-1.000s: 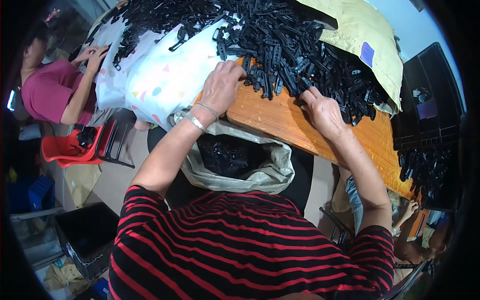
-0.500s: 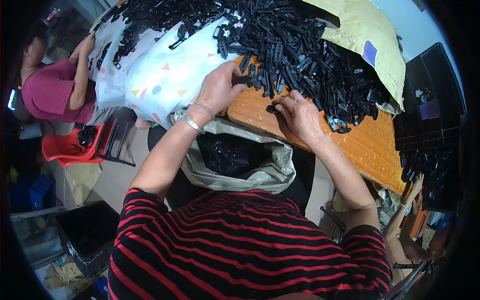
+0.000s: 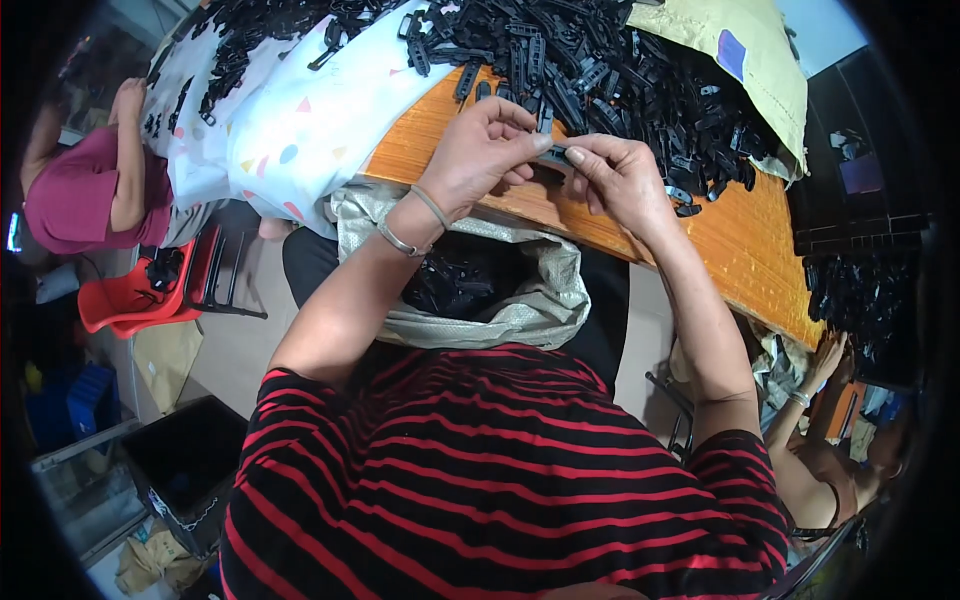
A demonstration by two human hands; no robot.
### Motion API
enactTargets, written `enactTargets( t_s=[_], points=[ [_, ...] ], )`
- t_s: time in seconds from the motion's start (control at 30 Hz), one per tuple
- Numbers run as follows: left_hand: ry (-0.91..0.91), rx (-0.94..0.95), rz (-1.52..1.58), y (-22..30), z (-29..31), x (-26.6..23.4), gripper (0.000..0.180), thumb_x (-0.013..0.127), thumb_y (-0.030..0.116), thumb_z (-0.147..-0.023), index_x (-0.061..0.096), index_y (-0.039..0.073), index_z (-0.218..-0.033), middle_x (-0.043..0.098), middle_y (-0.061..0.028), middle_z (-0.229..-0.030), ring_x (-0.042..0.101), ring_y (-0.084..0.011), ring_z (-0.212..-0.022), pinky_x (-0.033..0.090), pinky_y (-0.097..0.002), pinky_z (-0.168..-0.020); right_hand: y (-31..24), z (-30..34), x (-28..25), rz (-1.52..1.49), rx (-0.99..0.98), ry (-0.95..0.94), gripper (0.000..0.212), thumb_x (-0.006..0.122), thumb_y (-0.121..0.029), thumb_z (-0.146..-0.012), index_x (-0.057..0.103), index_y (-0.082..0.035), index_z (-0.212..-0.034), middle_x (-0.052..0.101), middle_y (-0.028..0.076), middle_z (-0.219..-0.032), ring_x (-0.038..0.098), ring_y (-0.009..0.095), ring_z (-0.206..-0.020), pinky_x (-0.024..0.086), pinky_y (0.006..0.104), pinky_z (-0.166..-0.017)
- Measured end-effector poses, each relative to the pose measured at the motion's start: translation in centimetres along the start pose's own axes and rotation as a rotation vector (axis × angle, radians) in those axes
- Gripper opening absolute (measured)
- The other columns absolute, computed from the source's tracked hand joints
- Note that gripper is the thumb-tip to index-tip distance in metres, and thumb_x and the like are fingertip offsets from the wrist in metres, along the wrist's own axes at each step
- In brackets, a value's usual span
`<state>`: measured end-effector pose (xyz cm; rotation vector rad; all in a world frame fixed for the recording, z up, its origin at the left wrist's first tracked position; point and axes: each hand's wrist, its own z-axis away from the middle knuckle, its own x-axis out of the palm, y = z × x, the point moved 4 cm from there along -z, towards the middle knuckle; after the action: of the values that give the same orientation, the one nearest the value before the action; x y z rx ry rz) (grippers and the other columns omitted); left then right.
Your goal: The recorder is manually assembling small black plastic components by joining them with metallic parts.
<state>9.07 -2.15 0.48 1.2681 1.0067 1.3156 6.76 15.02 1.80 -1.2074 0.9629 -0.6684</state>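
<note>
My left hand [image 3: 482,158] and my right hand [image 3: 622,182] meet above the near edge of the wooden table [image 3: 418,128]. Between their fingertips is a small black plastic clip part [image 3: 556,153], pinched from both sides. Fingers cover much of it, so I cannot tell whether it is one part or two joined. Just beyond my hands a large heap of similar black plastic parts [image 3: 590,75] spreads over the table. Below my wrists, at my lap, a pale woven sack [image 3: 560,290] gapes, with black parts [image 3: 460,283] inside.
A white patterned sheet [image 3: 290,130] covers the table's left part, under more black parts. A person in a maroon shirt [image 3: 95,190] works at far left, near a red chair [image 3: 140,300]. Another person's hand [image 3: 826,360] is at right. A black crate [image 3: 185,455] stands lower left.
My hands were apart, each with a black part, the right one low at the tabletop. They have come together, fingertips now meeting on the clip part. The view has shifted slightly.
</note>
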Motion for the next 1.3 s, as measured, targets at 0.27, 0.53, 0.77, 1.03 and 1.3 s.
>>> enactTargets(
  t_s=[0.27, 0.53, 0.77, 1.03, 1.3],
  points=[
    [0.026, 0.052, -0.223, -1.4, -0.1, 0.1, 0.016, 0.069, 0.013, -0.084, 0.06, 0.0, -0.086, 0.059, -0.0009, -0.066, 0.055, -0.0046, -0.055, 0.044, -0.0178, -0.048, 1.5, 0.0, 0.5, 0.065, 0.192, -0.021, 0.016, 0.058, -0.016, -0.093, 0.05, -0.004, -0.085, 0.06, 0.004, -0.063, 0.052, 0.007, -0.044, 0.039, 0.0198, -0.039],
    [0.085, 0.12, -0.452, -2.9, -0.9, -0.1, 0.016, 0.069, 0.012, -0.083, 0.06, -0.001, -0.082, 0.059, -0.0018, -0.066, 0.055, -0.0054, -0.055, 0.044, -0.0192, -0.048, 2.0, -0.3, 0.7, 0.117, 0.24, -0.038, 0.017, 0.057, -0.015, -0.093, 0.051, -0.002, -0.084, 0.059, 0.004, -0.058, 0.053, 0.009, -0.042, 0.04, 0.0203, -0.038],
    [0.135, 0.122, -0.677, -2.8, -1.5, -0.2, 0.019, 0.072, 0.016, -0.078, 0.062, 0.0, -0.077, 0.062, -0.0049, -0.065, 0.058, -0.0107, -0.059, 0.047, -0.0261, -0.054, 2.9, -1.6, 0.1, 0.159, 0.307, -0.119, 0.022, 0.06, -0.017, -0.091, 0.049, -0.001, -0.08, 0.058, 0.007, -0.054, 0.056, 0.012, -0.04, 0.041, 0.0237, -0.034],
    [0.138, 0.246, -0.863, -2.5, -0.4, -0.2, 0.02, 0.071, 0.018, -0.077, 0.06, 0.001, -0.074, 0.061, -0.0077, -0.065, 0.058, -0.0164, -0.06, 0.047, -0.0306, -0.058, 2.3, -0.6, 1.0, 0.172, 0.248, -0.063, 0.025, 0.066, -0.019, -0.087, 0.05, -0.001, -0.078, 0.057, 0.005, -0.055, 0.054, 0.011, -0.042, 0.041, 0.0246, -0.036],
    [0.125, 0.269, -0.652, -1.2, 6.5, -3.2, 0.015, 0.07, 0.011, -0.078, 0.062, 0.001, -0.085, 0.054, -0.0073, -0.077, 0.052, -0.0132, -0.06, 0.044, -0.0263, -0.059, 0.3, 1.5, -2.2, 0.711, -0.233, 0.255, 0.017, 0.068, -0.014, -0.082, 0.058, -0.001, -0.082, 0.06, 0.011, -0.068, 0.062, 0.021, -0.061, 0.048, 0.0342, -0.057]
  ],
)
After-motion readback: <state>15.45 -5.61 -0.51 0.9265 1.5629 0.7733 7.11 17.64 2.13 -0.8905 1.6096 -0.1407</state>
